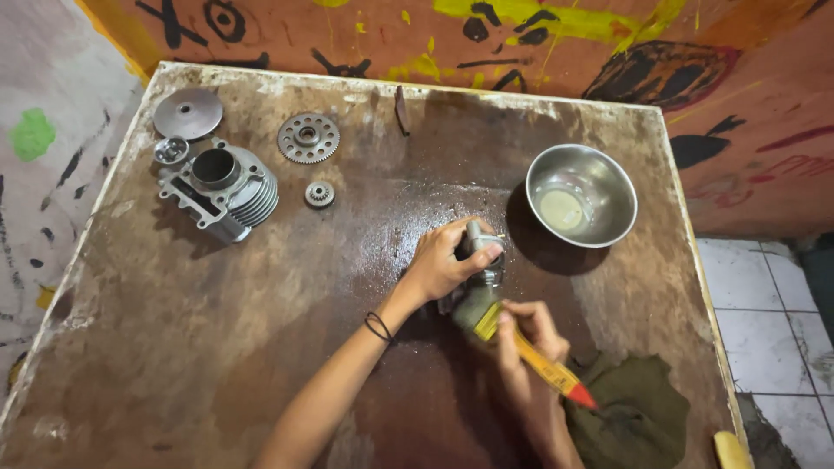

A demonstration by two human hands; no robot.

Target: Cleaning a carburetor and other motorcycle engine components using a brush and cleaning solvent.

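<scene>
My left hand (447, 260) grips a small grey metal engine part (480, 236) resting on the wet brown table (217, 330). A black band sits on that wrist. My right hand (526, 347) holds a paintbrush with a yellow handle and red tip (543, 365). Its bristles (473, 308) press against the lower side of the metal part, just below my left hand. Most of the part is hidden by my fingers.
A steel bowl (608, 165) with pale liquid stands at the right. At the far left lie a finned engine cylinder (221, 187), a round disc (187, 113), a large gear (307, 137) and a small gear (319, 193). A green rag (638, 417) lies at the near right.
</scene>
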